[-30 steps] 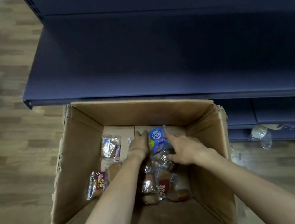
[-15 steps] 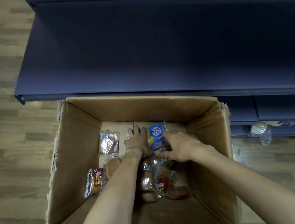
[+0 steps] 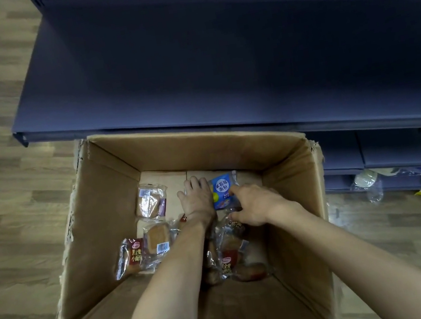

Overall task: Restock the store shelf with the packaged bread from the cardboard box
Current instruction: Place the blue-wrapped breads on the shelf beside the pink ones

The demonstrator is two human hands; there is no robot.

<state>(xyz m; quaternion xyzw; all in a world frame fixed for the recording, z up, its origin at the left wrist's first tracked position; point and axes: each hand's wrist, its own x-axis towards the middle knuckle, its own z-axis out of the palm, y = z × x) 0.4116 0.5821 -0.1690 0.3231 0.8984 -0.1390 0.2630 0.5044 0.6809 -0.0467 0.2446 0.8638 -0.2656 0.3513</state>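
Bread packets [image 3: 159, 241] lie scattered on the cardboard box [image 3: 193, 148] floor, below the bare shelf [image 3: 187, 60] at twelve o'clock. Left hand [image 3: 196, 199] rests flat, fingers straight, apparently gathering; right hand [image 3: 253, 205] pinches the blue packet [image 3: 221, 189], likely for lifting.

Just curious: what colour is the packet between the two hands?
Blue packet, white label; head view.

Blue bread pack [image 3: 221, 190] reads "蓝莓味面包"; other pack labels too blurred.
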